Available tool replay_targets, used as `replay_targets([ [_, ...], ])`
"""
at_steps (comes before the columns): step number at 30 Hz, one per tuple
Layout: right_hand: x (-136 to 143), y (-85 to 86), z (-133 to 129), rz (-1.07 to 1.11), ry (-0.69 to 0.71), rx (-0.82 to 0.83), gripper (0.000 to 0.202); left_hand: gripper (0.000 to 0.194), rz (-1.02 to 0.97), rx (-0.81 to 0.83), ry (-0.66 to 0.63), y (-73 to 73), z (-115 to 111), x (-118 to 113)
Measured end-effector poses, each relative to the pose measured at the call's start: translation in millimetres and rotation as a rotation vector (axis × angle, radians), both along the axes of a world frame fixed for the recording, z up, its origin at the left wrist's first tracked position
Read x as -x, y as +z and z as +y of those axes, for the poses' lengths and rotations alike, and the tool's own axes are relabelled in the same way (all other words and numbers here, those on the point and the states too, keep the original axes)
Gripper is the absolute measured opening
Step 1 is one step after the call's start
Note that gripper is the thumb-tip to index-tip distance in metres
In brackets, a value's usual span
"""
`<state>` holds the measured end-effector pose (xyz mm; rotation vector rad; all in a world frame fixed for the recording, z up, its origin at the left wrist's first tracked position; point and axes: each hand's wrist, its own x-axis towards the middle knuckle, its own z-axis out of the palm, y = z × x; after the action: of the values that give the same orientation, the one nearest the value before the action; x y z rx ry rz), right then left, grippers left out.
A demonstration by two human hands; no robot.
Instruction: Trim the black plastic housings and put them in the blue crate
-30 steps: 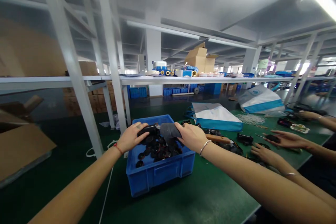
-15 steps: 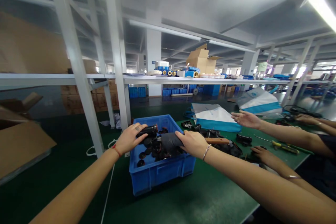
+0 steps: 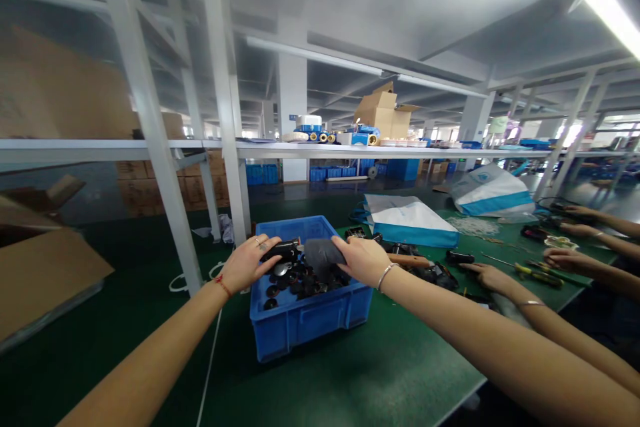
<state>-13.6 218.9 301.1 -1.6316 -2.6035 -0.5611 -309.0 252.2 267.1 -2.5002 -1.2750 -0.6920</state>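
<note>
My left hand grips a black cylindrical part with a reddish end, over the blue plastic crate. My right hand is closed on a cleaver-like tool; its wide dark grey blade points left at the cylinder, and its wooden handle sticks out to the right. Blade and cylinder are close together, but whether they touch I cannot tell. Inside the crate lie many small black round pieces and a shiny metal one.
To the right, a co-worker's hand touches a black cylinder. Black parts, a yellow-handled screwdriver and white-and-blue bags lie on the green table. A white shelf post rises behind the crate.
The dark blade has risen slightly and turned a little. A metal piece now shows in the crate. At right, a co-worker's outstretched hand has drawn back and another hand has reached the black cylinder.
</note>
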Motion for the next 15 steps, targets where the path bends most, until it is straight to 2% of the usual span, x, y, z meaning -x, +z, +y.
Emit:
replay_targets([
  [4, -3, -2.6, -3, -0.028, 0.018, 0.045, 0.036, 0.057, -0.015, 0.000, 0.029, 2.3, -1, -2],
  [8, -8, -0.6, -2, 0.013, 0.000, -0.011, 0.045, 0.057, 0.011, 0.025, 0.007, 2.2, -2, -5],
  [12, -11, -3.6, -2, -0.006, 0.018, 0.042, 0.036, 0.054, -0.041, 0.012, -0.003, 2.2, -3, -8],
  [15, -14, -6.9, -2, 0.024, 0.015, 0.031, 0.040, 0.053, -0.034, 0.025, -0.004, 2.1, -3, -10],
])
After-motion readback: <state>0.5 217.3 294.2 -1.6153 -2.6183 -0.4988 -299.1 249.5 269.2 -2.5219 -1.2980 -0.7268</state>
